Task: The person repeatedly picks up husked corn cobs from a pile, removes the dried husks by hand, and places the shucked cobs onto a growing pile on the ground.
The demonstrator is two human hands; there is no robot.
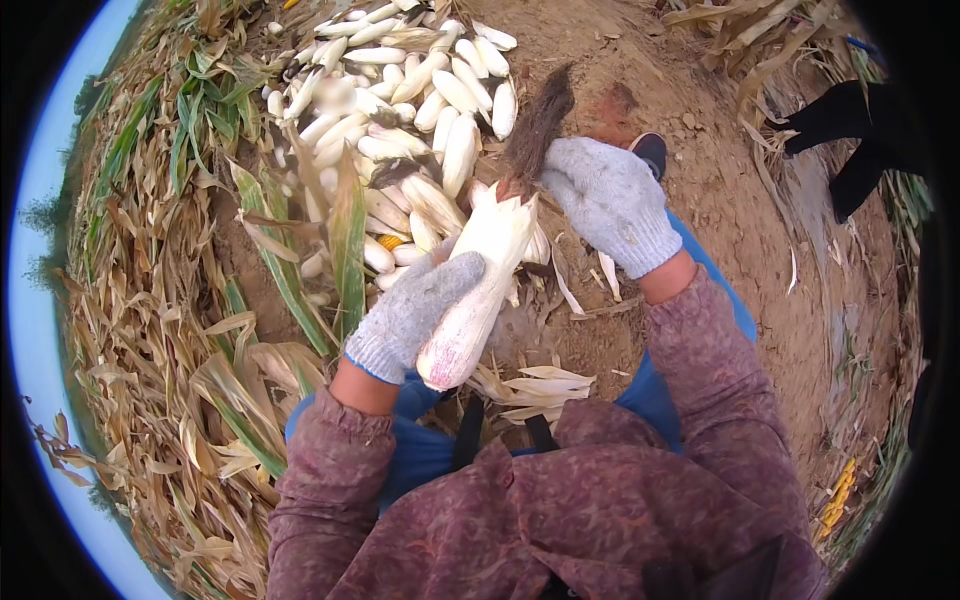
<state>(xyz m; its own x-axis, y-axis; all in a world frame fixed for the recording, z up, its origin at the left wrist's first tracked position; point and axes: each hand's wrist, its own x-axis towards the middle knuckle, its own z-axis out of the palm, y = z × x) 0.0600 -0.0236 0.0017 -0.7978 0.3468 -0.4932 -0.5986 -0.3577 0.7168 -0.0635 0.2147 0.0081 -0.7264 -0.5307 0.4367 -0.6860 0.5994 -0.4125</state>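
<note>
An ear of corn (487,277) in pale cream husk leans across in front of me, its pinkish butt end low and its ragged tip up. My left hand (424,307), in a grey knit glove, grips it from the left with the thumb over the husk. Dark brown corn silk (538,124) sticks up from the tip. Right beside this silk is my right hand (607,202), also gloved, with its fingers curled. Whether those fingers pinch the silk or husk cannot be told. Beyond both hands lies a pile of corn ears in pale husks (420,97).
Dry corn stalks and leaves (172,330) cover the ground at left, with long green-edged leaves (349,240) standing near the pile. Loose husk strips (547,390) lie by my legs on bare soil (720,225). Yellow corn cobs (836,499) and a dark cloth-like shape (855,127) are at right.
</note>
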